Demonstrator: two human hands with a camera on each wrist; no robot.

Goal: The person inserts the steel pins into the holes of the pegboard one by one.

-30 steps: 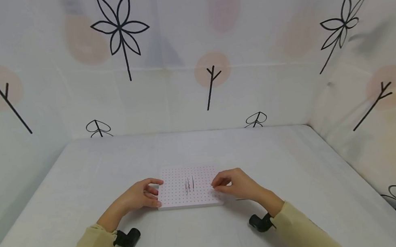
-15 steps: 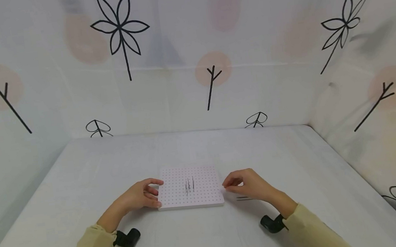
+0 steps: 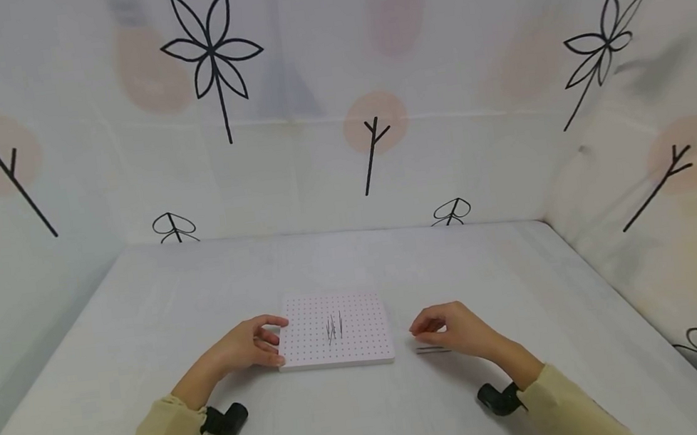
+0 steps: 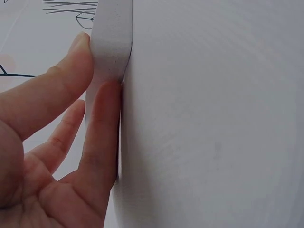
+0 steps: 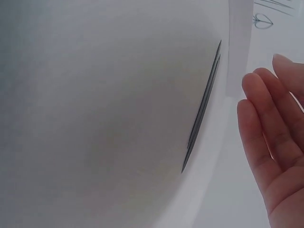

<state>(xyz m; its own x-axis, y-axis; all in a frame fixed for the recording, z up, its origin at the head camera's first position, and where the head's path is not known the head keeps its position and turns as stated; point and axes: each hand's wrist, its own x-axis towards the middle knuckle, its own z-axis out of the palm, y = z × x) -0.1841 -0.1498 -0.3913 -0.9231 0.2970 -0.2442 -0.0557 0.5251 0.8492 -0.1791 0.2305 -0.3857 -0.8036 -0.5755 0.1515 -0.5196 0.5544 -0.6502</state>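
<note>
A white board with rows of small holes (image 3: 311,344) lies flat on the table. Several thin dark sticks (image 3: 334,327) stand up from its middle, some tilted. My left hand (image 3: 247,344) touches the board's left edge, thumb near the front corner and a finger further back; in the left wrist view its fingers (image 4: 99,128) lie fairly straight along the board's side. To the right of the board, my right hand (image 3: 458,327) hovers over a few loose dark sticks (image 3: 433,350), pointed at the ends (image 5: 204,104). The right wrist view shows nothing between its thumb and fingers.
A white cloth covers the table (image 3: 371,416), and patterned cloth walls (image 3: 316,164) rise behind it and at both sides. Black wrist cameras (image 3: 225,421) hang below both sleeves.
The right hand has moved right and slightly nearer, from the board's right edge to above the loose sticks, uncovering more of them. The left hand and the board stay put.
</note>
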